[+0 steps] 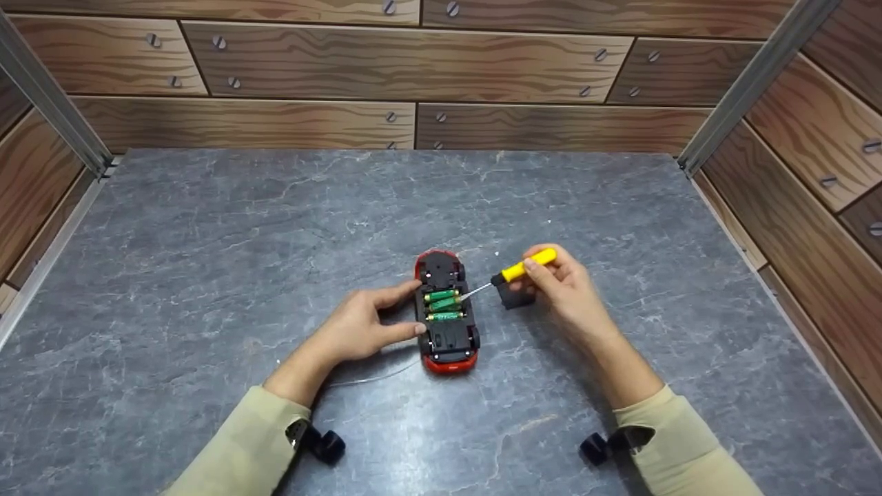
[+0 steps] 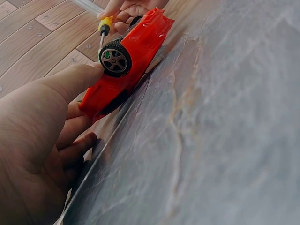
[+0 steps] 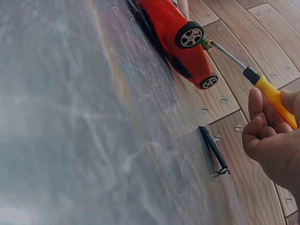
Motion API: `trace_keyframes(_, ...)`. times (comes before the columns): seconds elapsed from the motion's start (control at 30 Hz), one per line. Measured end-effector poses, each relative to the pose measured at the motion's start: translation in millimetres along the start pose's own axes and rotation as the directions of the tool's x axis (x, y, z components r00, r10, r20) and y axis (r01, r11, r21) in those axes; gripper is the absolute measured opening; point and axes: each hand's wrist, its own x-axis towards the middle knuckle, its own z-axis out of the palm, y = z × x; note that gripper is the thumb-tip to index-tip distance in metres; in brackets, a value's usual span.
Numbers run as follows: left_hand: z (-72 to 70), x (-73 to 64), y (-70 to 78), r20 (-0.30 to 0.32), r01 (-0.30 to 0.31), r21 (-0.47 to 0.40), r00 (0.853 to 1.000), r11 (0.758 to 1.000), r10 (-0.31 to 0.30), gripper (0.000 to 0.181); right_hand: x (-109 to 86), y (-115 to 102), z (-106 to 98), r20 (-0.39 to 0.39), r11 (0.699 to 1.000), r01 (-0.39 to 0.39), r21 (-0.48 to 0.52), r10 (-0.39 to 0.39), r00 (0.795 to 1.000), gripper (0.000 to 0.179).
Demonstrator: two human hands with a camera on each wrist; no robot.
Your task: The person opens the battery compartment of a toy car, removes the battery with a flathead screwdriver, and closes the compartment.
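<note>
1. Red car (image 1: 449, 337) lies upside down on the desk (image 1: 227, 262), between the hands. Its belly faces up, I think so the batteries (image 1: 441, 296) can be reached.
2. Thumb and first finger of the left hand (image 1: 362, 324) are stretched apart and press on the car's near side, not wrapped round it. Maybe that stops it sliding.
3. Yellow screwdriver (image 1: 518, 270): the right hand (image 1: 568, 293) grips its handle. It slants down toward the left hand, likely so the tip can get in from the side.
4. Three green batteries sit in the car, just past the left hand's fingertips. The middle one is tipped, with the end nearer the right hand up. The tip is right at that end, perhaps propping it.
5. Black cover (image 1: 513, 300) lies on the desk, just beside and partly under the right hand. With it off the car, the battery hole is bare.
</note>
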Motion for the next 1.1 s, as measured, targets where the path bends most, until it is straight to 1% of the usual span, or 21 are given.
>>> trace_keyframes(0.37,-0.2,-0.4,-1.2,0.002,-0.005,-0.015,1.0,1.0,0.005,0.077,1.6,0,-4,-0.015,0.998,0.014,-0.067,-0.015,1.0,0.01)
trace_keyframes(0.63,0.3,-0.5,-0.4,0.007,0.007,-0.019,1.0,1.0,-0.007,0.078,1.4,-1,-4,-0.022,0.998,0.03,-0.055,-0.031,0.999,0.013)
trace_keyframes(0.77,0.4,-0.1,-0.1,0.004,0.001,-0.011,1.0,1.0,-0.001,0.077,0.4,-2,-5,-0.023,0.998,0.043,-0.038,-0.044,0.999,0.015)
trace_keyframes(0.93,0.6,1.3,-1.2,-0.001,-0.011,0.013,1.0,1.0,0.011,0.076,-1.0,-7,-6,-0.022,0.996,0.077,-0.035,-0.078,0.997,0.013)
trace_keyframes(1.03,0.5,1.8,-1.7,0.003,-0.012,0.009,1.0,1.0,0.012,0.076,-2.3,-12,-7,-0.01,0.991,0.12,-0.066,-0.121,0.993,0.01)
trace_keyframes(1.1,0.1,1.8,-2.0,0.006,-0.014,0.004,1.0,1.0,0.014,0.077,-3.5,-16,-6,0.012,0.984,0.154,-0.094,-0.154,0.988,0.01)
